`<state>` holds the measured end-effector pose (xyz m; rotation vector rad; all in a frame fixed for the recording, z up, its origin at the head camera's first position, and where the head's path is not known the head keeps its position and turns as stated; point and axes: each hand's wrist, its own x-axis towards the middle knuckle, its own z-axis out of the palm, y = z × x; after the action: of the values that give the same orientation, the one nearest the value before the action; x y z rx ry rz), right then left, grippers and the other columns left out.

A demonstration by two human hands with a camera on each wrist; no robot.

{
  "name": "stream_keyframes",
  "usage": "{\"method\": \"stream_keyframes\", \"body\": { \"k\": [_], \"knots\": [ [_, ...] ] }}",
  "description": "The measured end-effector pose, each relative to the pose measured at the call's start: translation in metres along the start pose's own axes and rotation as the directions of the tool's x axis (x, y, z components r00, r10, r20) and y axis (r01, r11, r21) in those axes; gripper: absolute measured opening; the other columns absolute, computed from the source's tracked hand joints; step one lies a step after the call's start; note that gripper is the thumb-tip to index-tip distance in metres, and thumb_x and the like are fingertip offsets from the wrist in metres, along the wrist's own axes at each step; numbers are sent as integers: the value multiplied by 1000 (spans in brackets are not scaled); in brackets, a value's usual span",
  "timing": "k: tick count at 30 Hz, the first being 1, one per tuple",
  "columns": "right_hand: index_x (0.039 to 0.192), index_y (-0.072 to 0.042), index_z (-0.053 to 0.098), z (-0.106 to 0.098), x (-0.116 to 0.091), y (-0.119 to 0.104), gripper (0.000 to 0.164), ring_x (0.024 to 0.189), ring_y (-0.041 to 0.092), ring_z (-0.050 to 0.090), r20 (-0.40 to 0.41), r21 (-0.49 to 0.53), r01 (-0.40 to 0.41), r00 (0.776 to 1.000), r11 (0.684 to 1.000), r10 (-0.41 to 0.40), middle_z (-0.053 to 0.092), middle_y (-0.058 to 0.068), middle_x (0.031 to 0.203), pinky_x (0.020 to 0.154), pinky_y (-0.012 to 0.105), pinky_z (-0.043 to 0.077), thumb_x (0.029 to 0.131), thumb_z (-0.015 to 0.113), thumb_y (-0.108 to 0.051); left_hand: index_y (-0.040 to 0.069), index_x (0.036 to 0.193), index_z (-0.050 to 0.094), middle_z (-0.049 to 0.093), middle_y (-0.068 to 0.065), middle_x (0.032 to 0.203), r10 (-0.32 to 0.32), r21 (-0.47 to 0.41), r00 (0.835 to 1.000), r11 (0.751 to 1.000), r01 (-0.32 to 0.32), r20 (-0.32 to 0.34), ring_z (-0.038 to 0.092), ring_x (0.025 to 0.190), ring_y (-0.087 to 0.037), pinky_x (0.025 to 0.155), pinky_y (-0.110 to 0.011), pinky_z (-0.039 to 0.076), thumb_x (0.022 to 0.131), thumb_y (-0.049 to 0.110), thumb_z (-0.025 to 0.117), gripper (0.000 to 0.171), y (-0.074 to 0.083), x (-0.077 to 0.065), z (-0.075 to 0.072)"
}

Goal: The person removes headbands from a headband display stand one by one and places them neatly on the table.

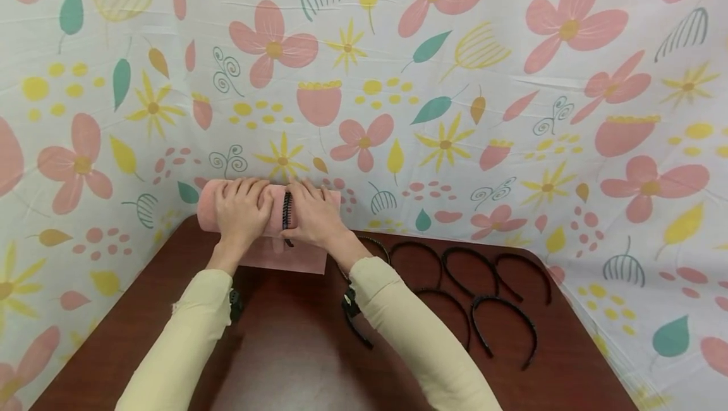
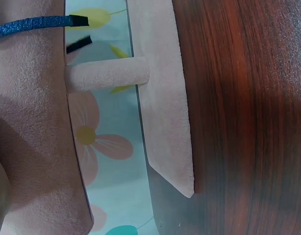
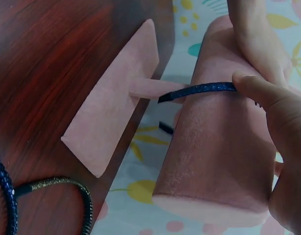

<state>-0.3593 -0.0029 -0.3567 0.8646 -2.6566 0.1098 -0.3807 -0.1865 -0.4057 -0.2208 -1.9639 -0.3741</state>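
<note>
A pink plush headband stand (image 1: 208,207), a thick horizontal roll on a short post with a flat base (image 3: 111,105), stands at the far left of the table. My left hand (image 1: 243,212) grips the roll's left part, fingers over the top and thumb toward the right. Around the roll, right of the middle, sits a dark blue glittery headband (image 3: 204,88), its two ends sticking out near the post. My right hand (image 1: 317,218) holds this headband, the thumb pressing on it; its other fingers go behind the roll, partly hidden.
Several dark headbands (image 1: 503,298) lie on the brown table (image 1: 273,354) at the right, some partly under my right forearm. A headband with a gold section (image 3: 57,181) lies near the stand's base. Flower-printed cloth (image 1: 364,69) hangs behind the table and at both sides.
</note>
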Motion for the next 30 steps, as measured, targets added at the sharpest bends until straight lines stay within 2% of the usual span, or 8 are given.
{"method": "stream_keyframes", "body": {
  "k": [4,8,15,22,25,30],
  "knots": [
    [144,-17,37,0,-3,6,95,144,24,38,-35,-18,11,999,1000,-11,38,0,156,116,54,31,72,80,-61,11,107,75,73,-11,107,-6,2,999,1000,6,32,63,105,-35,103,-56,36,97,33,47,37,1,0,-1],
    [141,-17,40,-2,-6,13,94,136,24,46,-59,-56,38,997,998,-41,43,0,150,114,53,33,70,79,-65,12,107,75,73,-11,108,-10,6,999,1000,10,31,63,105,-35,104,-56,36,97,35,47,38,-1,0,-2],
    [140,-18,42,-9,-13,28,88,142,28,39,-13,-21,59,998,998,-59,40,2,152,114,50,35,72,79,-61,12,106,76,73,-11,106,-9,4,1000,1000,9,18,63,105,-35,104,-57,37,97,35,48,37,-1,1,-1],
    [143,-17,36,-11,-18,37,87,153,31,22,55,64,42,997,997,-46,28,5,161,120,56,26,77,78,-56,11,106,76,73,-11,105,-13,-7,1000,1000,13,13,63,104,-36,103,-57,36,96,32,48,36,1,1,-2],
    [143,-17,36,-11,-20,40,87,152,30,23,48,71,44,998,997,-47,29,4,161,119,57,26,77,79,-55,12,106,76,73,-11,105,-11,-11,1000,1000,11,10,63,104,-35,103,-56,37,96,32,48,36,2,1,-1],
    [142,-14,38,-9,-24,48,86,147,27,34,5,63,74,997,995,-75,36,5,156,120,53,26,76,77,-56,11,105,76,73,-11,104,-7,-10,1000,1000,7,0,63,103,-35,102,-56,37,95,33,49,36,2,1,0]
  ]
}}
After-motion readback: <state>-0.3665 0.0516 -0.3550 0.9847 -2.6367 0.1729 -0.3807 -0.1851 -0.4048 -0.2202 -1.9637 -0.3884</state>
